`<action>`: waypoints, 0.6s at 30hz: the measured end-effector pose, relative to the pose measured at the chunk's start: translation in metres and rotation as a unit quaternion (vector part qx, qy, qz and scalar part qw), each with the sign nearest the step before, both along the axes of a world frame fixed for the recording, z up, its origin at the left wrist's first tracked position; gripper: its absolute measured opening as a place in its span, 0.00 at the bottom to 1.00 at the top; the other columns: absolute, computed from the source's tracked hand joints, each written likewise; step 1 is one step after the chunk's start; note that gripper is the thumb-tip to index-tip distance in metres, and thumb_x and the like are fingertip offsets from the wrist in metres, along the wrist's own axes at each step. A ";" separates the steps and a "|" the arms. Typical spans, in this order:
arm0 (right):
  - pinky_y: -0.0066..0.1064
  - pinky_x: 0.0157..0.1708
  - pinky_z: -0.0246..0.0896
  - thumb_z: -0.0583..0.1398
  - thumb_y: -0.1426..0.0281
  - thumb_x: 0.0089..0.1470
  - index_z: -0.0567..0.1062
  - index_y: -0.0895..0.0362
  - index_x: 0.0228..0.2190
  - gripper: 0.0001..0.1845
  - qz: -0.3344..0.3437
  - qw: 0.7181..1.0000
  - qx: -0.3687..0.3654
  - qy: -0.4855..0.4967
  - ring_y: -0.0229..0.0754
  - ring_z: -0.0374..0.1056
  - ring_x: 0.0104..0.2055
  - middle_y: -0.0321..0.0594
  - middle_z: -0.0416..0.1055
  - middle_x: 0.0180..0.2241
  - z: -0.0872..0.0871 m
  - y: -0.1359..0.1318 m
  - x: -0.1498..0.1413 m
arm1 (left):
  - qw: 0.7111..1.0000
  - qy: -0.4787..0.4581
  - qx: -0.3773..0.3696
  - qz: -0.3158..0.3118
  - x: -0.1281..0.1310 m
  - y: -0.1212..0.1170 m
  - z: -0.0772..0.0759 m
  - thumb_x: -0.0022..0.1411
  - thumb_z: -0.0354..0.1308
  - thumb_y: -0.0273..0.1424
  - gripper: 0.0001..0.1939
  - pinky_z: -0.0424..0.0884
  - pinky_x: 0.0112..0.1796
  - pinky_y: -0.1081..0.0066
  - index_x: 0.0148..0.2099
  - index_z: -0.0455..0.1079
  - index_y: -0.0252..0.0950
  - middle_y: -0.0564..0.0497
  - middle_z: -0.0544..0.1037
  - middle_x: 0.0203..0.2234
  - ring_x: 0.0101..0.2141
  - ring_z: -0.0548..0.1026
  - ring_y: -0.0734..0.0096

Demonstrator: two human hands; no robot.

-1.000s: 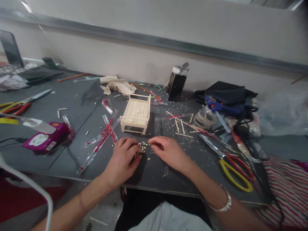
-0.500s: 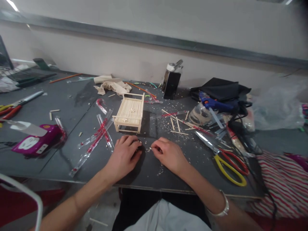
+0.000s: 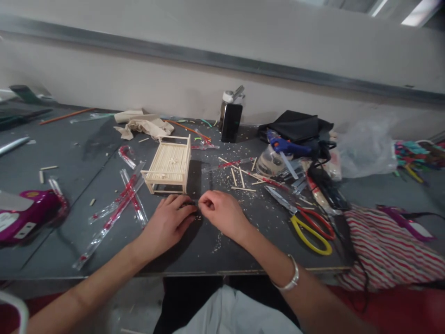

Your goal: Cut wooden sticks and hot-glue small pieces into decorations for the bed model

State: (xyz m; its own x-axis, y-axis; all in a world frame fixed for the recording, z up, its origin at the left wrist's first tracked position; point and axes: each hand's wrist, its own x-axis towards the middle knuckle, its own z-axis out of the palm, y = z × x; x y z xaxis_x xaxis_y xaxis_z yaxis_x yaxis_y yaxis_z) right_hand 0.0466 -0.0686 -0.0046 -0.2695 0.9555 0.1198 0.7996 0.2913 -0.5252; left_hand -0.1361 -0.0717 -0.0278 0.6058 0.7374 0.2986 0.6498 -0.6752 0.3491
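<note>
A miniature bed-like frame of pale wooden sticks (image 3: 168,162) stands on the dark table just beyond my hands, with short stick pieces lying on its slatted top. Near its front legs, my left hand (image 3: 172,218) rests low on the tabletop, fingers curled together. My right hand (image 3: 224,213) is closed in a pinch close beside the left fingertips. Anything between the fingers of either hand is too small or hidden to make out. Pale crumbs (image 3: 217,241) are scattered around the right hand.
Scissors with red and yellow handles (image 3: 304,222), a blue glue gun (image 3: 288,146) and cut sticks (image 3: 241,176) lie to the right. Clear red-marked wrappers (image 3: 114,211) and a purple device (image 3: 31,213) are left. A phone (image 3: 232,121) leans upright at the back.
The view has turned to the right, so the table's things appear further left. My right hand has come closer to my left fingertips. The stick frame stays in place on the table.
</note>
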 end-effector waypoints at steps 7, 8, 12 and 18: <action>0.26 0.40 0.62 0.58 0.78 0.55 0.79 0.54 0.34 0.11 0.063 0.995 -0.014 0.076 0.36 0.73 0.38 0.35 0.79 0.37 0.016 0.005 0.006 | 0.997 -0.054 0.032 0.054 -0.018 0.000 -0.006 0.64 0.50 0.25 0.08 0.70 0.41 0.60 0.38 0.71 0.35 0.45 0.77 0.38 0.40 0.72 0.61; 0.27 0.42 0.62 0.58 0.78 0.55 0.79 0.54 0.34 0.11 0.054 0.995 -0.012 0.079 0.37 0.73 0.39 0.35 0.79 0.37 0.018 0.001 0.016 | 0.996 -0.053 0.033 0.059 -0.018 -0.001 -0.005 0.64 0.50 0.25 0.08 0.70 0.41 0.60 0.38 0.71 0.35 0.46 0.77 0.38 0.40 0.73 0.61; 0.30 0.40 0.63 0.58 0.77 0.55 0.79 0.55 0.32 0.10 -0.002 0.999 -0.023 0.040 0.39 0.72 0.37 0.36 0.78 0.34 0.020 -0.022 0.056 | 0.996 -0.049 0.033 0.062 -0.012 -0.005 0.002 0.64 0.50 0.27 0.08 0.69 0.42 0.59 0.40 0.71 0.36 0.46 0.77 0.38 0.41 0.73 0.60; 0.28 0.37 0.60 0.58 0.73 0.59 0.78 0.53 0.36 0.08 0.009 0.997 -0.022 -0.075 0.38 0.71 0.38 0.37 0.75 0.36 0.003 -0.038 0.064 | 1.000 -0.006 0.024 -0.004 0.004 0.002 0.006 0.66 0.50 0.28 0.12 0.67 0.47 0.56 0.47 0.72 0.38 0.45 0.76 0.45 0.48 0.70 0.58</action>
